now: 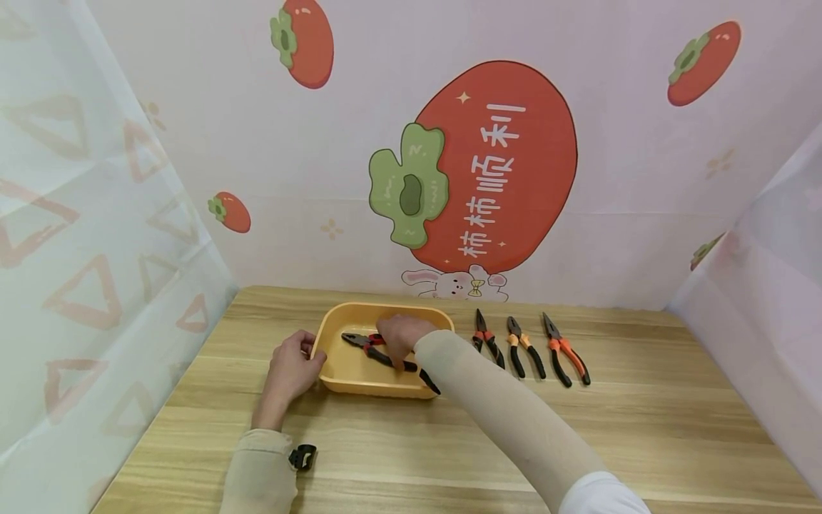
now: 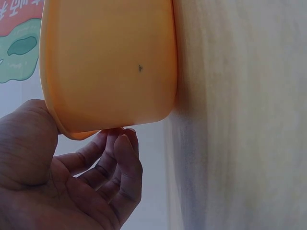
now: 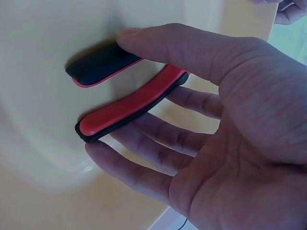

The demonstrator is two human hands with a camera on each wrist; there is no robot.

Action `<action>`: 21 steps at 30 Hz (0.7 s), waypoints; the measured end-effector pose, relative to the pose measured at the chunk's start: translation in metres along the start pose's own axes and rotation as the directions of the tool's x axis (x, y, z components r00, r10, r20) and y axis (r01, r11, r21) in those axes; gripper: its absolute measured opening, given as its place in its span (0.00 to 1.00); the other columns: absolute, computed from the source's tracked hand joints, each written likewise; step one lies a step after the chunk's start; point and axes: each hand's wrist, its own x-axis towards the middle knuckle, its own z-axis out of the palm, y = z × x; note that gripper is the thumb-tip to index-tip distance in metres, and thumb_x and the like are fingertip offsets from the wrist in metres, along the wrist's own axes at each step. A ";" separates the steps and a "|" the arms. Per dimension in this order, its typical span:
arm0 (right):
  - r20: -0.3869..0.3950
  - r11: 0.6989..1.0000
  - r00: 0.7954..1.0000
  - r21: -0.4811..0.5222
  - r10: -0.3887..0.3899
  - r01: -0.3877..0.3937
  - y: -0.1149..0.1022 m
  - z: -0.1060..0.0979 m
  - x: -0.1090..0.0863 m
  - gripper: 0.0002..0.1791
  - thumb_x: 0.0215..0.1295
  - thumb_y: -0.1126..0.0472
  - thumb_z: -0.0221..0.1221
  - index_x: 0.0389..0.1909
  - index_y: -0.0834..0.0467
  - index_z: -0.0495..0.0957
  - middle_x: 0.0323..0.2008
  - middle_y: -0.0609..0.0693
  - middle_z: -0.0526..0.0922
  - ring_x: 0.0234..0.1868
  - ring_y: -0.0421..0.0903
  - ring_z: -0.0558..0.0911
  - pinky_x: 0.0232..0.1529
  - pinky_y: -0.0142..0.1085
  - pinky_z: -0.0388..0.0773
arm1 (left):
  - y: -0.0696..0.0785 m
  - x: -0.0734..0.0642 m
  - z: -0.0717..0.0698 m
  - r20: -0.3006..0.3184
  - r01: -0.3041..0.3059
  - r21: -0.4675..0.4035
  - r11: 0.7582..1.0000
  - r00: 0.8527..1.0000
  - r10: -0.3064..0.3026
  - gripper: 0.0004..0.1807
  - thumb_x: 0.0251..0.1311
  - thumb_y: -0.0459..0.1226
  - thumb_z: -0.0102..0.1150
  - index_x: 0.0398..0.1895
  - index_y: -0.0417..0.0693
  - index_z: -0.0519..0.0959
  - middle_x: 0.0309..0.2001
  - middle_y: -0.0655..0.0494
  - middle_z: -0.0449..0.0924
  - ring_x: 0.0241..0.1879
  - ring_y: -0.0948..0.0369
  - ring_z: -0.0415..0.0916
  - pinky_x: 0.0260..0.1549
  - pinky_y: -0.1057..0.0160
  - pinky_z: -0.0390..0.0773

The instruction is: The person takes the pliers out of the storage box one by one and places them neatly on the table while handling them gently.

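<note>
A yellow-orange plastic bin [image 1: 379, 389] stands on the table. My left hand [image 1: 292, 368] grips its left end, thumb at the rim and the other fingers curled against the outside, as the left wrist view also shows. Inside the bin lies a pair of pliers [image 1: 357, 340] with red and black handles, its metal nose pointing left. My right hand [image 1: 404, 334] reaches in and holds these pliers by the handles. In the right wrist view the thumb rests on one handle, and the other fingers lie along the red handle [image 3: 129, 104].
Right of the bin, three more pliers lie in a row on the wooden table [image 1: 642, 400]: red-and-black ones [image 1: 486, 339], light-orange-and-black ones [image 1: 525, 346] and orange-and-black long-nose ones [image 1: 565, 350]. A printed backdrop [image 1: 616, 235] rises behind, with side sheets at left and right.
</note>
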 end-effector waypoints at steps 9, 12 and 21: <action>-0.007 1.000 1.000 -0.017 0.017 -0.018 -0.003 0.001 0.000 0.25 0.50 0.61 0.78 0.45 0.50 0.75 0.40 0.46 0.78 0.41 0.45 0.77 0.42 0.39 0.78 | -0.001 0.000 0.000 0.000 -0.001 -0.002 1.000 1.000 0.001 0.11 0.61 0.32 0.60 0.44 0.35 0.79 0.33 0.47 0.78 0.33 0.54 0.75 0.30 0.60 0.73; -0.002 1.000 1.000 -0.019 0.024 -0.024 -0.003 0.001 0.000 0.24 0.51 0.61 0.78 0.45 0.51 0.75 0.40 0.46 0.79 0.41 0.45 0.77 0.43 0.39 0.78 | -0.001 0.000 0.001 0.001 -0.003 -0.001 1.000 1.000 0.003 0.11 0.61 0.32 0.60 0.45 0.35 0.79 0.33 0.47 0.78 0.33 0.54 0.75 0.30 0.60 0.73; -0.005 0.999 0.999 -0.038 0.034 -0.034 -0.002 0.002 -0.001 0.26 0.48 0.66 0.78 0.44 0.50 0.75 0.38 0.46 0.78 0.41 0.45 0.77 0.41 0.39 0.78 | -0.001 -0.001 0.000 0.007 0.001 -0.002 1.000 1.000 -0.001 0.11 0.61 0.32 0.59 0.45 0.35 0.79 0.33 0.48 0.77 0.32 0.54 0.74 0.30 0.60 0.73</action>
